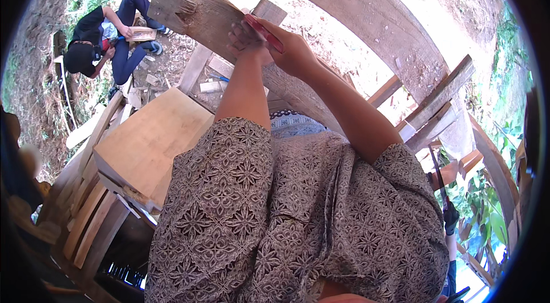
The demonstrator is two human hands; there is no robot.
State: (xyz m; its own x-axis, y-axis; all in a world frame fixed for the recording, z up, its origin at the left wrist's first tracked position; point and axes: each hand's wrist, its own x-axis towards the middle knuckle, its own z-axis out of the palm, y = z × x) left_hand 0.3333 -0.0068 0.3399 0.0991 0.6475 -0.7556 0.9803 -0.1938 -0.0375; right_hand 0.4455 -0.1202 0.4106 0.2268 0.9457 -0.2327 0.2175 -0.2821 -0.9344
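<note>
A thick wooden beam (209, 25) runs slantwise in front of me, with a rough, chipped hollow near its far left end. My left hand (250, 42) lies on top of it, fingers apart and pressed to the wood. Close beside it, my right hand (295, 54) is closed round a flat red tool (264, 34), whose far end lies by the left hand's fingers. The tool's exact kind is hard to make out, and its underside is hidden.
Beyond the beam stands a wide curved plank (355, 11) with dust on it. At left is a smooth pale wooden slab (152, 137) above stacked boards (94, 228). A person (112, 39) sits on the ground holding a small wooden piece. More timber (438, 99) leans at right.
</note>
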